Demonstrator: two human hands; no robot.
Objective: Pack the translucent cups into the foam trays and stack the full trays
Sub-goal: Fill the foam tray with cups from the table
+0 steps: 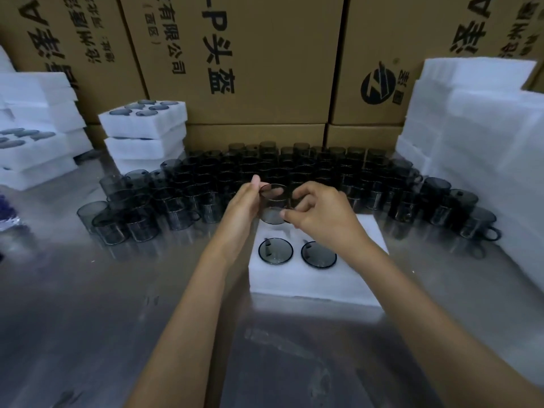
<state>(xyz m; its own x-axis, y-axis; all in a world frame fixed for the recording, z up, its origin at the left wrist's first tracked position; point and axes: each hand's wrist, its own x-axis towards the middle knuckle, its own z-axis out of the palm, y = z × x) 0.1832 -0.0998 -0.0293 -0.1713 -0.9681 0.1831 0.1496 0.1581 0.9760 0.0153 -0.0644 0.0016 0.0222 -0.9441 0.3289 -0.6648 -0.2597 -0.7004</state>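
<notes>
Bare table (117, 304) lower left; foam tray (312, 285) centre. Left hand (244, 201), right hand (321, 213) both pinch cup (273, 203) above tray.

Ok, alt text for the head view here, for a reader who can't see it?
Both hands, left hand and right hand, hold one smoky translucent cup above a white foam tray already holding two cups. Behind stand many loose cups, filled tray stacks and cardboard boxes.
</notes>
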